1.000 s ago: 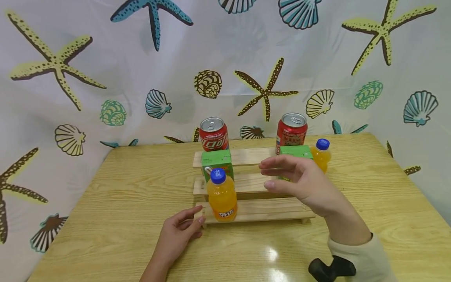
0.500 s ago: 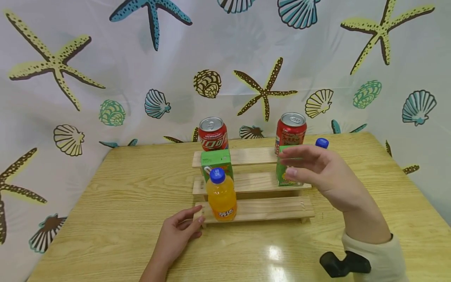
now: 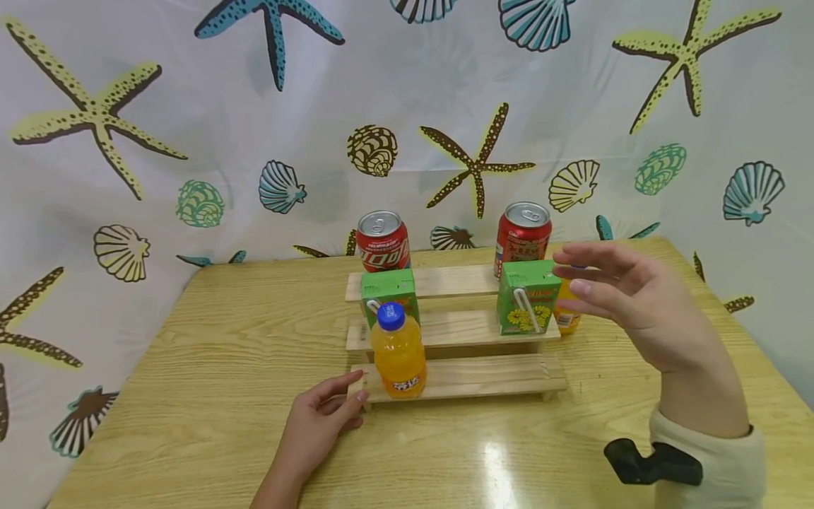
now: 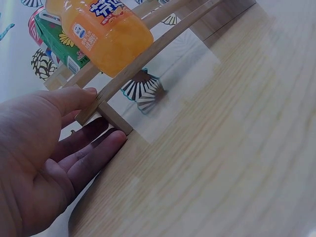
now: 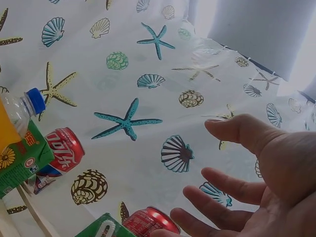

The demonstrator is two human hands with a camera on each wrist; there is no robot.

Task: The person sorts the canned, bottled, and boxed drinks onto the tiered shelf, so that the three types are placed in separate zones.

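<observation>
My left hand [image 3: 318,424] holds the left end of the lowest step of a wooden three-tier rack [image 3: 486,377]; in the left wrist view the thumb lies on the board and fingers are at its leg. Beside it, an orange soda bottle [image 3: 399,357] with a blue cap stands on that step. My right hand [image 3: 661,311] is raised, fingers spread and holding nothing. Its fingertips overlap a second orange soda bottle [image 3: 568,323] standing right of the rack, mostly hidden; whether they touch it I cannot tell.
Two green drink cartons, a left one [image 3: 388,283] and a right one [image 3: 528,300], stand on the middle step. On the top step are a left red cola can [image 3: 384,244] and a right red cola can [image 3: 523,233]. A patterned curtain [image 3: 318,106] hangs behind the wooden table [image 3: 222,339].
My right hand has moved rightward, away from the front of the right carton toward the bottle beside the rack. My left hand stays on the rack.
</observation>
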